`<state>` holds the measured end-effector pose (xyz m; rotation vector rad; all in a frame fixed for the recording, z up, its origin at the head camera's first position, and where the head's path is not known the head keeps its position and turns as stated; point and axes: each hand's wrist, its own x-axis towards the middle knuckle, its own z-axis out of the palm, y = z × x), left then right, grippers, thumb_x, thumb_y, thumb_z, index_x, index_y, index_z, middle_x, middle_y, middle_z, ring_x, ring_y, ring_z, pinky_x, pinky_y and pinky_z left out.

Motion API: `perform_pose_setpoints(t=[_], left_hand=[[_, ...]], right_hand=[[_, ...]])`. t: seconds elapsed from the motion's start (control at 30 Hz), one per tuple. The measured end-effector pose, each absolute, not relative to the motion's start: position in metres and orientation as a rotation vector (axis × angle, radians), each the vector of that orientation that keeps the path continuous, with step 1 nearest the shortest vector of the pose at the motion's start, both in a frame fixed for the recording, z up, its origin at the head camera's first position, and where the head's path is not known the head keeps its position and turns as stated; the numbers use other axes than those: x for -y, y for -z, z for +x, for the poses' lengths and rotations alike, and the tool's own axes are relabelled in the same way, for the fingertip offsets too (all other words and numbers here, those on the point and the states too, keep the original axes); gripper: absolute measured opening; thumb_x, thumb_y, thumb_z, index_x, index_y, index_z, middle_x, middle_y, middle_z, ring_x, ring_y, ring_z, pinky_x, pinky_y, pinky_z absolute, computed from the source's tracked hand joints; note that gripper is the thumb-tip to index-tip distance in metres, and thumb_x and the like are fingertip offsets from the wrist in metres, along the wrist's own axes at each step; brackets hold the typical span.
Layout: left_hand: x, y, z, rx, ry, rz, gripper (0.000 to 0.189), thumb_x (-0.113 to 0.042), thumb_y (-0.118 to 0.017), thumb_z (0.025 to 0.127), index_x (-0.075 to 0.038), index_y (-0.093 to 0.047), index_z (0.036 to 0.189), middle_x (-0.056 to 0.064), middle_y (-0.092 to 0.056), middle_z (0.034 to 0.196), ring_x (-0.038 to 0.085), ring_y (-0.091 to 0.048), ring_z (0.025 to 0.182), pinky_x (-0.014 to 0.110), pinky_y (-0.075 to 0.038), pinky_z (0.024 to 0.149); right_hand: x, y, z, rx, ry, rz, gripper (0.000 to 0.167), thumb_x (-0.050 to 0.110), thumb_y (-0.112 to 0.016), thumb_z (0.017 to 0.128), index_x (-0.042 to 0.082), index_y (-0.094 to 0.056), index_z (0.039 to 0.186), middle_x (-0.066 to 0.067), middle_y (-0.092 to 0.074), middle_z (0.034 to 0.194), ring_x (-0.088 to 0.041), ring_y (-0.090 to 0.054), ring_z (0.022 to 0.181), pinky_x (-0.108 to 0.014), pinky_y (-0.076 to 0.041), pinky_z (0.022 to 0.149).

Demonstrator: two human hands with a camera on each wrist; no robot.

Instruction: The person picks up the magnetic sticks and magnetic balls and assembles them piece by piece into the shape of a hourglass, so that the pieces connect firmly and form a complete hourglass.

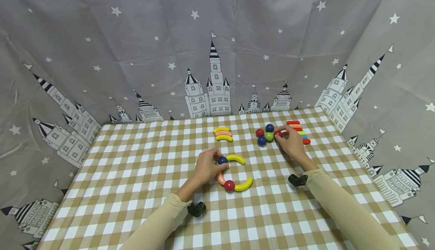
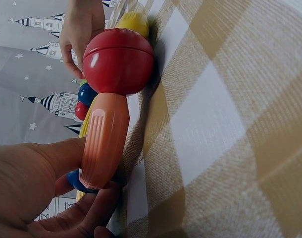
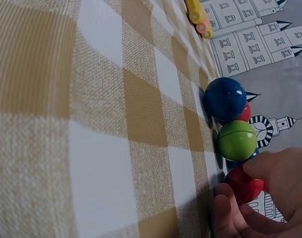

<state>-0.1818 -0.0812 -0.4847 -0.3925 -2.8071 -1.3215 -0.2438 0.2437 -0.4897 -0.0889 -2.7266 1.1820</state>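
Note:
My left hand (image 1: 205,166) pinches a blue ball (image 1: 222,160) between thumb and fingers, low over the cloth. That ball sits in a partial ring: a curved yellow stick (image 1: 236,159) beside it, a curved orange stick (image 1: 220,178), a red ball (image 1: 229,185) and another curved yellow stick (image 1: 244,184). In the left wrist view the orange stick (image 2: 105,139) touches the red ball (image 2: 119,62) and partly hides the blue one. Over at the right, my right hand (image 1: 290,143) pinches a red ball (image 3: 244,183) next to a green ball (image 3: 237,140).
Beside the green ball lie a red ball (image 1: 259,132) and two blue balls (image 1: 270,128). Straight coloured sticks (image 1: 294,127) are partly covered by the right hand. Curved yellow and orange sticks (image 1: 223,133) lie farther back. A grey curtain (image 1: 153,46) borders the checked tablecloth (image 1: 136,159).

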Motion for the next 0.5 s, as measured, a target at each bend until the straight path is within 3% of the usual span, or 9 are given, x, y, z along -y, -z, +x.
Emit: perform_pose_setpoints(t=[0.27,0.5], left_hand=[[0.0819,0.4846,-0.1818,2.816,1.318,-0.388,0.026,-0.013,-0.090,0.080,-0.010,-0.066,0.089,0.002,-0.069,0.090,0.020,-0.057,0.083,0.034,-0.046,0.074],[0.0818,0.4857,-0.1828,2.834,1.312,-0.386,0.026,-0.016,-0.089,0.081,-0.010,-0.066,0.091,0.002,-0.068,0.090,0.021,-0.056,0.082,0.033,-0.045,0.072]], right_hand=[[-0.2443,0.4913,-0.2435,2.738,-1.171,-0.068,0.027,0.012,-0.069,0.096,0.003,-0.063,0.121,-0.025,-0.070,0.113,-0.033,-0.065,0.093,-0.035,-0.048,0.073],[-0.2458,0.4899,-0.2405,2.748,-1.174,-0.071,0.027,0.009,-0.069,0.095,0.003,-0.062,0.120,-0.027,-0.070,0.115,-0.036,-0.063,0.095,-0.043,-0.050,0.080]])
